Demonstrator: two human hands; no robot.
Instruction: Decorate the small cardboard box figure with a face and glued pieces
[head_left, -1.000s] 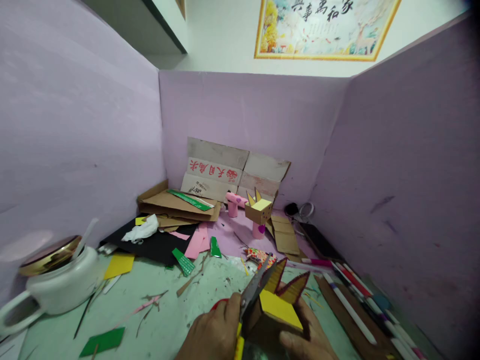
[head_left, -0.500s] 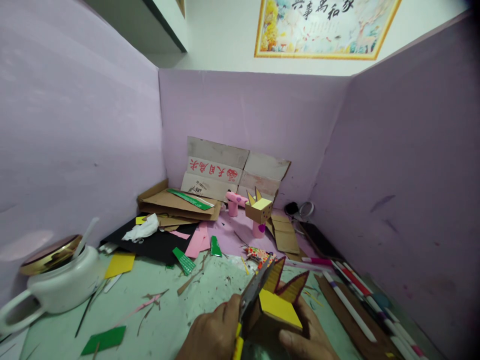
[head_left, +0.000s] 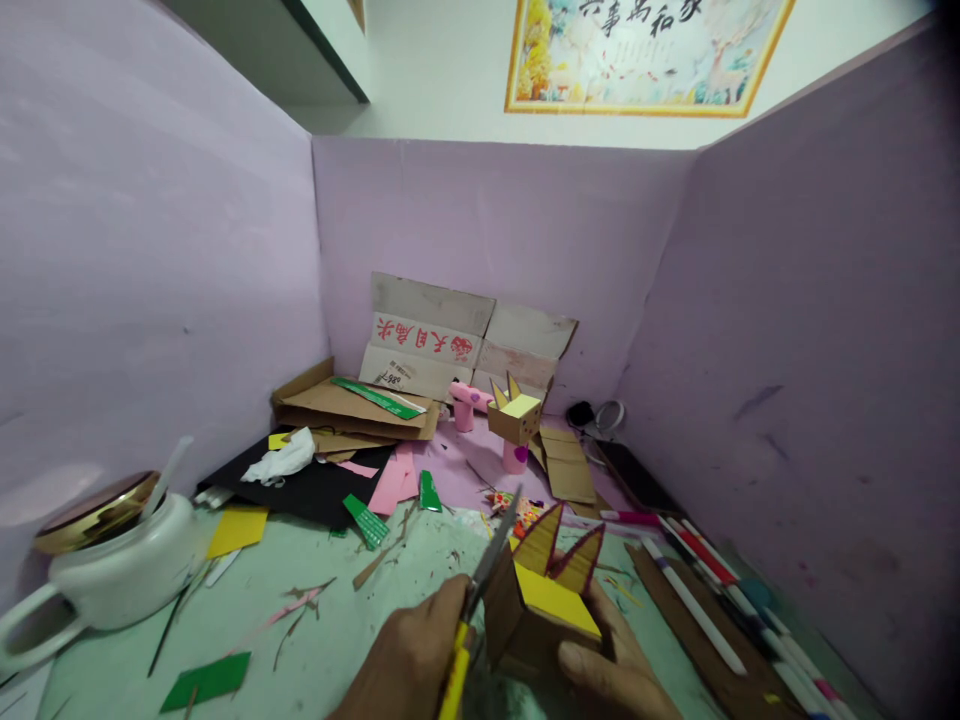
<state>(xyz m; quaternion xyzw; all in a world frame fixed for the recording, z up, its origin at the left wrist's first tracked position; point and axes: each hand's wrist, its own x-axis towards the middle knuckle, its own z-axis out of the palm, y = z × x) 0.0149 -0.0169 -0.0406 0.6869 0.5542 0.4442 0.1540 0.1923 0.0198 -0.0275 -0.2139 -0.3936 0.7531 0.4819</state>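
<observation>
Yellow-handled scissors (head_left: pixel 491 562) are gripped in my left hand (head_left: pixel 409 655), blades pointing up and away from me. Just right of them, my right hand (head_left: pixel 619 660) holds a small cardboard box (head_left: pixel 536 630) with a yellow paper top. Two pointed, ear-like cardboard pieces (head_left: pixel 559 550) with dark red edges rise from its far side. The scissor blades lie beside the box's left side; whether they touch it I cannot tell. Further back stands a similar eared cardboard box (head_left: pixel 514 415) on a pink tube.
On the left is a white teapot-like mug (head_left: pixel 124 575) with a gold lid. Behind lie black paper (head_left: pixel 322 500), cardboard (head_left: pixel 352 410) and green scraps (head_left: pixel 206 682). Several marker pens (head_left: pixel 697 620) line the right side. Purple panels (head_left: pixel 502 230) enclose the table.
The scissors have shifted left and down, away from the ear pieces, with my left hand. The box has moved slightly left and more of its left side shows.
</observation>
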